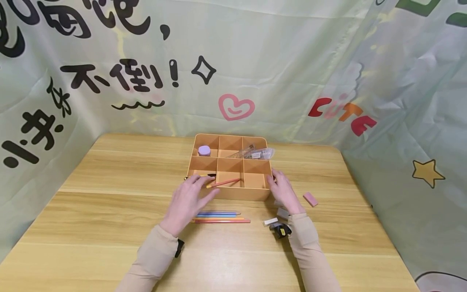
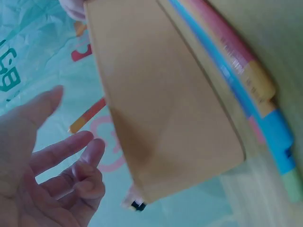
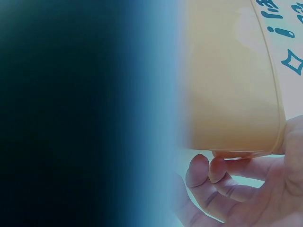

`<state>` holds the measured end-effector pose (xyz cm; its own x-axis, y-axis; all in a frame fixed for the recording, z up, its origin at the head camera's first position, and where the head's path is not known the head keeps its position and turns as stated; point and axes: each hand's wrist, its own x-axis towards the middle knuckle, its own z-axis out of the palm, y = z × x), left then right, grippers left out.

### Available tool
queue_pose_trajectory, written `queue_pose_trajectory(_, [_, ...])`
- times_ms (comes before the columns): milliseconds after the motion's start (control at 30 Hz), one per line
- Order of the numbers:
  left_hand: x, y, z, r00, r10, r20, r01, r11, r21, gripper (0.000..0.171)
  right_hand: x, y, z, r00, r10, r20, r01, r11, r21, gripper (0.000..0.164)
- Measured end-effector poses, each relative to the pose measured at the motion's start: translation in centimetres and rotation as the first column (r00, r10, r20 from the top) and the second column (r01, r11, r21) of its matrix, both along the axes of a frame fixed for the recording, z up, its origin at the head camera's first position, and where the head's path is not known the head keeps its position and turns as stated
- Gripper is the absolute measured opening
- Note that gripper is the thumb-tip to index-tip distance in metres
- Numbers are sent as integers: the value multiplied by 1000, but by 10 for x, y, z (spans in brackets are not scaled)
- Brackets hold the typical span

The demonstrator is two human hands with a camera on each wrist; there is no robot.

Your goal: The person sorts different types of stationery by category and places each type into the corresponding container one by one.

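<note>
The tan divided organizer (image 1: 240,194) sits toward the table's (image 1: 109,194) far edge, a red pencil (image 1: 227,182) slanting across its front middle compartment and a purple-lidded container (image 1: 204,151) in the back left one. The right hand (image 1: 284,194) grips its right wall near the front corner, while the left hand (image 1: 183,204), fingers loose and holding nothing, hovers by the front left. Nearer the person lie colored pencils (image 1: 220,221), with a pink eraser (image 1: 310,199) off right.
</note>
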<state>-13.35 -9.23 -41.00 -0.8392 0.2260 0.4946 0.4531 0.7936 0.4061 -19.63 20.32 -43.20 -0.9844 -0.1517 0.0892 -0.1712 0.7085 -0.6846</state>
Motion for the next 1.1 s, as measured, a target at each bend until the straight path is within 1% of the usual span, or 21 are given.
queue_pose_trajectory(133, [-2,-7,8,998,24,-56,-21,999,49,38,0,1,0,1000,-4,-9,4,1000,10,39])
queue_pose_trajectory(233, [-9,-18,8,994,60,-88,-46,988,148,32,0,1,0,1000,-10,-13,10,1000,7,37])
queue_pose_trajectory(267, [-12,-23,7,994,70,-82,-53,979,197,29,0,1,0,1000,-10,-14,10,1000,7,37])
queue_pose_trajectory(333, [-19,-34,4,994,97,-52,-77,952,296,25,1,1,0,1000,-8,-15,8,1000,7,36])
queue_pose_trajectory(367, [-22,-39,3,994,104,-26,-88,934,347,24,1,1,0,1000,-8,-14,8,1000,6,36])
queue_pose_trajectory(433, [-28,-50,-1,994,105,38,-111,903,416,24,1,1,0,1000,-5,-13,6,1000,7,37])
queue_pose_trajectory(467, [-30,-55,-3,993,93,74,-116,892,437,25,1,1,0,1000,-3,-15,3,1000,11,37])
queue_pose_trajectory(500, [-32,-60,-5,990,79,113,-121,887,446,27,1,2,0,1000,-4,-15,4,1000,13,37])
queue_pose_trajectory(567, [-35,-67,-10,979,36,201,-123,890,439,32,1,2,0,1000,-9,-13,9,1000,12,38])
queue_pose_trajectory(633, [-38,-73,-15,959,-23,283,-103,900,424,36,0,3,0,1000,-11,-13,11,1000,15,38])
queue_pose_trajectory(700, [-40,-75,-19,933,-86,351,-75,905,419,40,1,3,0,1000,-14,-12,14,1000,15,39])
queue_pose_trajectory(733, [-41,-75,-21,918,-116,379,-63,902,427,41,1,3,0,1000,-14,-12,14,1000,16,39])
queue_pose_trajectory(767, [-42,-76,-23,906,-147,398,-48,896,441,41,1,3,0,1000,-12,-13,13,1000,16,39])
queue_pose_trajectory(833, [-44,-76,-26,885,-206,418,-26,874,485,43,1,2,0,1000,-10,-19,10,1000,17,37])
queue_pose_trajectory(900, [-47,-76,-30,868,-257,425,-14,843,537,44,1,2,0,1000,-10,-24,10,1000,14,36])
queue_pose_trajectory(933, [-48,-77,-32,860,-275,431,-18,826,563,45,0,1,-1,1000,-9,-22,10,1000,11,36])
queue_pose_trajectory(1000, [-50,-77,-34,850,-303,431,-19,800,600,46,0,0,-1,1000,-12,-15,12,1000,3,37])
queue_pose_trajectory(1067, [-52,-77,-37,846,-319,428,-15,787,617,47,0,0,-1,1000,-13,-14,13,1000,5,38])
queue_pose_trajectory(1100, [-53,-77,-37,847,-320,424,-11,788,616,48,-1,0,-1,1000,-13,-15,13,1000,7,39])
